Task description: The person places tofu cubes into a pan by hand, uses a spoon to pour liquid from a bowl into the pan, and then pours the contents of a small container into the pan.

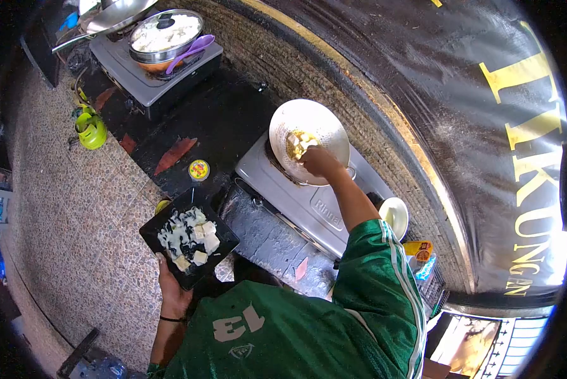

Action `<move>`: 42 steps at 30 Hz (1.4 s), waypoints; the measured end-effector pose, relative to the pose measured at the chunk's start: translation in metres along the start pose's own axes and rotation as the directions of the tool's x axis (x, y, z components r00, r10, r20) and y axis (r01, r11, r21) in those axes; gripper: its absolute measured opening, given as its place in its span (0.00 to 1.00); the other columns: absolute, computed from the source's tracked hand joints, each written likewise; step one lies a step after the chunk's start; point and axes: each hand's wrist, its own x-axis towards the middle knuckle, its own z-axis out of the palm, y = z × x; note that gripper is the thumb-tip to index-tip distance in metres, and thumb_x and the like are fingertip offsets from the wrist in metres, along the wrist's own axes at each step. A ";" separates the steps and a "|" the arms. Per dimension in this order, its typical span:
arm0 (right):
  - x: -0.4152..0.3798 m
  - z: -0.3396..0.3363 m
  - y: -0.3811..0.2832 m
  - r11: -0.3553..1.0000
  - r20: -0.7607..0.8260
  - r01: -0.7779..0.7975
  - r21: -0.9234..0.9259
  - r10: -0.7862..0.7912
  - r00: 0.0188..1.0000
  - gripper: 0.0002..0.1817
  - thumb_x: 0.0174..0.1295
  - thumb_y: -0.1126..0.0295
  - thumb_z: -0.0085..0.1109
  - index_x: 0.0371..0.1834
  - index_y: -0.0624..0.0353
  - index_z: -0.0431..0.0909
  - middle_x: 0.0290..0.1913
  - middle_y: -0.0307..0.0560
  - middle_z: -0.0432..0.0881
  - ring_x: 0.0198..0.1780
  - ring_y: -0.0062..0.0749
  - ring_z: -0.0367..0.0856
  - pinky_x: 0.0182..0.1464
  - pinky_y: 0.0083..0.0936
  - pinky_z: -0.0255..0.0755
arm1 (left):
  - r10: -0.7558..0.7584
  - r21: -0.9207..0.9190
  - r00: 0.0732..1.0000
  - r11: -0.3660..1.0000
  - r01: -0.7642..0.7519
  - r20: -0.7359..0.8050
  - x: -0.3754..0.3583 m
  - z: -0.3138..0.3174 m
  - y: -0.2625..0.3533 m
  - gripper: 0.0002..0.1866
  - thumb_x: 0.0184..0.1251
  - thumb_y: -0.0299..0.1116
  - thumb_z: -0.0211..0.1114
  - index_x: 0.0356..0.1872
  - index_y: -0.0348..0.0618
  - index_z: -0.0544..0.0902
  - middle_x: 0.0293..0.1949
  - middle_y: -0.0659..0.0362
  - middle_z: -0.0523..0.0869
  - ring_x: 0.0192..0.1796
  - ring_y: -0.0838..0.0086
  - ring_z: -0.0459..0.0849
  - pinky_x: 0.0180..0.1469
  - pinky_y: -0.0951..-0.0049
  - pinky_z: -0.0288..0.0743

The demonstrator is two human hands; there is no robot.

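My left hand grips a black square plate by its near edge. On the plate lie several white blocks that look like tofu, with a runny white coating spread around them. My right hand reaches into a pale wok on the silver gas stove. Its fingers are bunched downward at a clump of yellowish-white pieces in the wok. The fingertips are mostly hidden, so what they pinch cannot be made out.
A second stove at the upper left carries a lidded pan and a purple spoon. A small yellow-lidded tub sits on the dark counter. At the stove's right end are a pale bowl and packets. A green gas cylinder stands on the floor.
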 end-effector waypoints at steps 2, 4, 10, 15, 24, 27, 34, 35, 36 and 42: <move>-0.012 -0.027 -0.010 0.999 -0.040 0.014 0.037 -0.012 0.999 0.13 0.66 0.70 0.62 0.46 0.47 0.95 0.50 0.53 0.92 0.57 0.52 0.89 0.62 0.46 0.82 | 0.011 0.000 1.000 1.000 -0.011 0.006 -0.002 0.003 0.000 0.34 0.92 0.61 0.44 0.83 0.48 0.70 0.77 0.54 0.80 0.75 0.57 0.81 0.78 0.49 0.77; -0.022 -0.044 -0.010 0.989 -0.121 0.045 0.138 -0.028 0.992 0.09 0.66 0.68 0.66 0.44 0.53 0.93 0.51 0.58 0.92 0.53 0.56 0.91 0.58 0.49 0.85 | 0.022 0.000 1.000 1.000 -0.022 0.013 -0.003 0.004 -0.001 0.34 0.92 0.61 0.44 0.83 0.48 0.70 0.77 0.54 0.80 0.75 0.57 0.81 0.78 0.49 0.76; -0.067 -0.096 -0.019 0.975 -0.311 -0.076 0.207 0.139 0.940 0.14 0.68 0.56 0.71 0.44 0.55 0.91 0.48 0.61 0.90 0.52 0.58 0.90 0.56 0.51 0.84 | 0.028 -0.025 0.996 0.999 -0.026 0.084 -0.006 0.019 0.002 0.35 0.92 0.62 0.44 0.83 0.47 0.69 0.77 0.54 0.79 0.76 0.57 0.80 0.79 0.50 0.75; -0.115 -0.143 -0.033 0.936 -0.535 -0.057 0.347 0.247 0.808 0.14 0.69 0.58 0.71 0.45 0.58 0.90 0.45 0.60 0.88 0.47 0.60 0.89 0.52 0.50 0.83 | -0.028 0.006 0.996 1.000 0.028 0.079 0.005 0.017 0.004 0.35 0.92 0.60 0.44 0.84 0.46 0.68 0.77 0.53 0.79 0.76 0.57 0.80 0.79 0.49 0.75; -0.127 -0.108 -0.100 0.956 -0.576 -0.173 0.237 0.281 0.768 0.28 0.69 0.60 0.74 0.70 0.53 0.82 0.66 0.58 0.85 0.70 0.58 0.77 0.69 0.53 0.75 | -0.081 0.081 0.981 0.994 0.067 0.177 0.021 0.051 0.010 0.32 0.93 0.57 0.44 0.78 0.43 0.76 0.73 0.54 0.84 0.73 0.60 0.84 0.78 0.53 0.76; -0.152 -0.101 -0.159 0.900 -0.619 -0.049 0.432 0.336 0.710 0.23 0.68 0.63 0.76 0.64 0.54 0.85 0.61 0.59 0.88 0.63 0.59 0.82 0.68 0.50 0.76 | -0.101 0.087 0.972 0.993 0.084 0.212 0.029 0.059 0.009 0.32 0.92 0.58 0.46 0.76 0.42 0.76 0.69 0.54 0.87 0.68 0.61 0.87 0.75 0.55 0.80; -0.176 -0.074 -0.292 0.798 -0.526 0.422 0.430 -0.158 0.835 0.22 0.65 0.64 0.77 0.61 0.55 0.88 0.56 0.51 0.89 0.57 0.51 0.83 0.63 0.43 0.77 | -0.221 0.217 0.935 0.963 0.163 0.279 0.025 0.074 0.015 0.34 0.90 0.63 0.46 0.76 0.46 0.77 0.68 0.54 0.87 0.66 0.61 0.89 0.72 0.52 0.83; -0.176 -0.071 -0.304 0.792 -0.486 0.423 0.441 -0.185 0.854 0.23 0.65 0.63 0.76 0.63 0.54 0.88 0.57 0.50 0.88 0.57 0.50 0.82 0.63 0.43 0.76 | -0.245 0.232 0.924 0.956 0.179 0.294 0.023 0.075 0.016 0.33 0.91 0.62 0.46 0.76 0.46 0.76 0.69 0.55 0.87 0.67 0.62 0.88 0.71 0.53 0.82; -0.176 -0.069 -0.315 0.793 -0.491 0.416 0.444 -0.173 0.854 0.23 0.65 0.63 0.76 0.63 0.54 0.88 0.57 0.50 0.88 0.57 0.50 0.82 0.63 0.43 0.76 | -0.269 0.248 0.913 0.949 0.196 0.308 0.022 0.074 0.018 0.33 0.92 0.61 0.45 0.76 0.46 0.75 0.69 0.56 0.86 0.68 0.64 0.87 0.71 0.55 0.82; -0.168 -0.055 -0.349 0.895 -0.470 0.367 0.252 -0.218 0.855 0.31 0.61 0.56 0.74 0.69 0.48 0.85 0.59 0.46 0.83 0.62 0.45 0.78 0.66 0.42 0.75 | -0.329 0.341 0.897 0.913 0.223 0.294 0.022 0.061 0.024 0.34 0.90 0.64 0.46 0.77 0.47 0.75 0.69 0.56 0.85 0.68 0.65 0.86 0.70 0.56 0.81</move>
